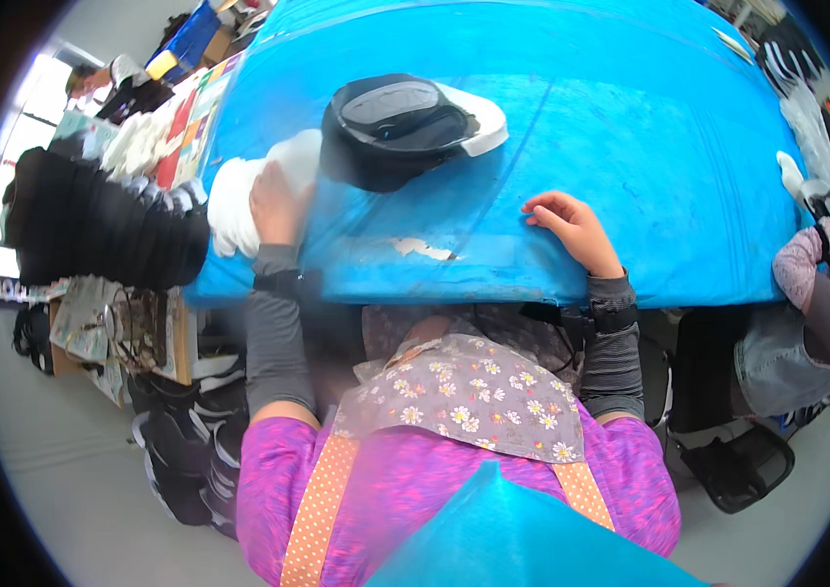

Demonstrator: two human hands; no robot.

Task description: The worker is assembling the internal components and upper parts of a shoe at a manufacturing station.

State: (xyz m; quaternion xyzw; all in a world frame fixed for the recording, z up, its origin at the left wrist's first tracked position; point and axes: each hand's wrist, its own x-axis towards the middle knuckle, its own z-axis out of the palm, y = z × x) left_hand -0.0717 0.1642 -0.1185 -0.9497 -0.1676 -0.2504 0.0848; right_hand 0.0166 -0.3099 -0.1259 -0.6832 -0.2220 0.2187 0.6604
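Note:
My left hand is at a stack of white, soft-looking pieces on the left side of the table. Its fingers are bent over a blurred, pale white piece at the stack's right side; the fingertips are partly smeared. Over the blue table, my right hand holds nothing, its fingers loosely curved and apart. Between and beyond both hands lies a pile of black pieces with a glossy dark top and a white end pointing right. What exactly these pieces are, I cannot make out.
A tall row of black pieces stands at the left, beside the table. A blue cover spreads over the table, with a torn patch near its front edge. Another person's arm works at the far right. Behind that person stands a black chair.

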